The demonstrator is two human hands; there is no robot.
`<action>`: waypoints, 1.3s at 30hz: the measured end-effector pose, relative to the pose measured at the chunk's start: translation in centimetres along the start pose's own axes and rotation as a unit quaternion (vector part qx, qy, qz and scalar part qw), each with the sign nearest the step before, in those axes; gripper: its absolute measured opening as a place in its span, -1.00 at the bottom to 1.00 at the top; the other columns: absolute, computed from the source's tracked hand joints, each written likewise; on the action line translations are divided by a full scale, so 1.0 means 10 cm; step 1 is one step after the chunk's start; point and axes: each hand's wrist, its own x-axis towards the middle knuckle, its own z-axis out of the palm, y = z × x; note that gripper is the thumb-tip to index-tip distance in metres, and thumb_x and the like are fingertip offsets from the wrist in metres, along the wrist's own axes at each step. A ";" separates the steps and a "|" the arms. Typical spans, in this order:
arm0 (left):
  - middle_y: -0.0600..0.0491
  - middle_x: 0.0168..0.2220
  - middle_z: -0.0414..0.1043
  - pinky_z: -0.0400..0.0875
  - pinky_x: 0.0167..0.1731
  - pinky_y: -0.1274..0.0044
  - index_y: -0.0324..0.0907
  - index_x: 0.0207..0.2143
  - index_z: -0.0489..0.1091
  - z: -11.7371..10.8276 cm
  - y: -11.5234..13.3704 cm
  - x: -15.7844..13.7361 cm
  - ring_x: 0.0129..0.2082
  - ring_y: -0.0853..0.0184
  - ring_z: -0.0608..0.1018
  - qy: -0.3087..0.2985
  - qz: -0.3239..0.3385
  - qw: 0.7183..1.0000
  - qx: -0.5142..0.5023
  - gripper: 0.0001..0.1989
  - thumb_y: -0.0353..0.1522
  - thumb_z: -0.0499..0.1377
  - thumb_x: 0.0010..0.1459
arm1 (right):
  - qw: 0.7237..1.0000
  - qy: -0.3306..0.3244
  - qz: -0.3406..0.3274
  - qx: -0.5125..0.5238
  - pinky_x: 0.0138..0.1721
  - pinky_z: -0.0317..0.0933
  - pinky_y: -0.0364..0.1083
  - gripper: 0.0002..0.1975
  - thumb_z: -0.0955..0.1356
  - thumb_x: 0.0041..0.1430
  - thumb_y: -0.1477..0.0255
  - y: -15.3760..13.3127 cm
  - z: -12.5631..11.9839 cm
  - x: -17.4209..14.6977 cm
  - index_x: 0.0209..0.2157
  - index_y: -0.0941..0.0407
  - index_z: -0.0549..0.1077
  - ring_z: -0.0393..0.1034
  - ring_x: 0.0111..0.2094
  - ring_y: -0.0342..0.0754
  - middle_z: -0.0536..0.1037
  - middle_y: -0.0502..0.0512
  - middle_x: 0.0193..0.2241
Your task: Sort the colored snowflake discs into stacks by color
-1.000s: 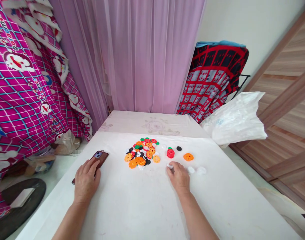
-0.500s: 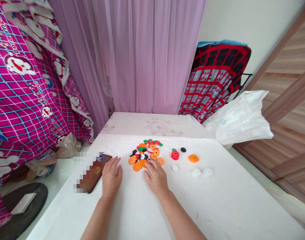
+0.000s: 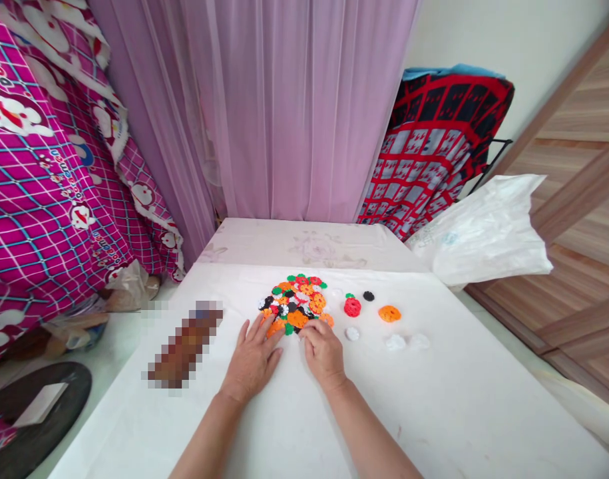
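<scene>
A heap of flower-shaped plastic discs in orange, red, green, black and white lies on the white-covered table. My left hand rests at the heap's near left edge. Its fingers are spread, with the tips over orange discs. At the near right edge, the fingers of my right hand are curled together against the heap. Whatever they hold, if anything, is hidden. To the right lie separate groups: red discs, a black disc, orange discs, a white disc and white discs.
A blurred-out phone lies on the table to the left. A white plastic bag stands off the far right corner. Purple curtains hang behind the table, and a pink patterned cloth hangs at left.
My left hand has moved right, from beside the phone to the heap. My right hand has shifted slightly right, its fingers more curled. Discs at the heap's near side have been rearranged.
</scene>
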 end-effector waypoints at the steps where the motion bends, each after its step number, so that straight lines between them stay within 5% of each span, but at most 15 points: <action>1: -0.02 0.28 0.17 0.10 0.19 0.08 0.05 0.15 0.30 0.02 0.00 0.00 0.28 0.05 0.19 0.000 -0.011 1.000 0.005 -0.59 -0.27 0.02 0.26 | 1.000 -0.019 -0.007 -0.007 -0.19 0.25 -0.18 -0.66 0.20 0.13 0.61 0.00 -0.02 -0.02 -0.35 0.02 0.56 0.36 -0.24 -0.11 0.51 0.04 -0.32; 9: -0.09 0.29 0.14 0.11 0.19 0.10 -0.10 0.18 0.27 -0.01 -0.02 -0.05 0.28 0.02 0.19 0.021 -0.047 0.998 0.036 -0.54 -0.23 0.01 0.25 | 0.992 -0.014 0.052 -0.111 -0.13 0.29 -0.11 -0.59 0.20 0.14 0.58 0.07 0.06 0.02 -0.03 0.10 0.50 0.36 -0.15 -0.03 0.49 0.16 -0.16; 13: -0.03 0.32 0.07 0.06 0.21 0.10 0.06 0.19 0.24 -0.02 0.01 -0.06 0.31 0.04 0.13 0.015 0.006 1.000 0.027 -0.55 -0.23 0.03 0.25 | 0.997 -0.004 0.022 -0.068 -0.09 0.28 -0.12 -0.62 0.19 0.18 0.56 0.05 0.02 0.01 -0.09 0.07 0.52 0.35 -0.13 -0.06 0.47 0.14 -0.15; 18: -0.09 0.34 0.02 0.07 0.20 0.09 0.05 0.20 0.24 0.04 0.01 -0.09 0.31 0.01 0.11 0.024 -0.020 0.999 0.040 -0.52 -0.14 0.04 0.24 | 0.991 -0.068 0.010 -0.111 -0.17 0.28 -0.08 -0.61 0.24 0.12 0.57 0.00 -0.01 0.02 -0.08 -0.01 0.52 0.32 -0.16 -0.01 0.43 0.13 -0.14; 24: -0.09 0.32 0.08 0.10 0.20 0.12 -0.02 0.19 0.25 0.03 -0.01 -0.21 0.32 0.04 0.11 0.034 -0.029 0.998 0.039 -0.51 -0.15 0.06 0.23 | 0.987 0.016 0.066 -0.144 -0.12 0.24 -0.03 -0.70 0.23 0.19 0.50 0.05 0.01 -0.02 -0.13 0.13 0.53 0.31 -0.15 0.03 0.44 0.21 -0.16; 30: -0.08 0.28 0.17 0.11 0.21 0.12 -0.03 0.15 0.29 -0.02 -0.02 -0.27 0.30 0.06 0.14 0.037 -0.043 0.998 0.006 -0.55 -0.21 0.07 0.22 | 0.997 -0.018 -0.006 -0.073 -0.17 0.21 -0.07 -0.69 0.23 0.19 0.52 -0.10 -0.04 0.02 -0.11 0.04 0.52 0.29 -0.22 -0.04 0.43 0.11 -0.21; 39: -0.14 0.28 0.14 0.16 0.16 0.07 -0.06 0.13 0.32 0.09 -0.06 -0.23 0.29 0.00 0.18 0.063 -0.059 0.996 0.000 -0.58 -0.23 0.06 0.22 | 0.982 -0.003 0.066 -0.175 -0.19 0.18 -0.03 -0.74 0.25 0.19 0.48 -0.01 -0.02 0.01 -0.18 0.14 0.54 0.28 -0.22 0.03 0.45 0.20 -0.24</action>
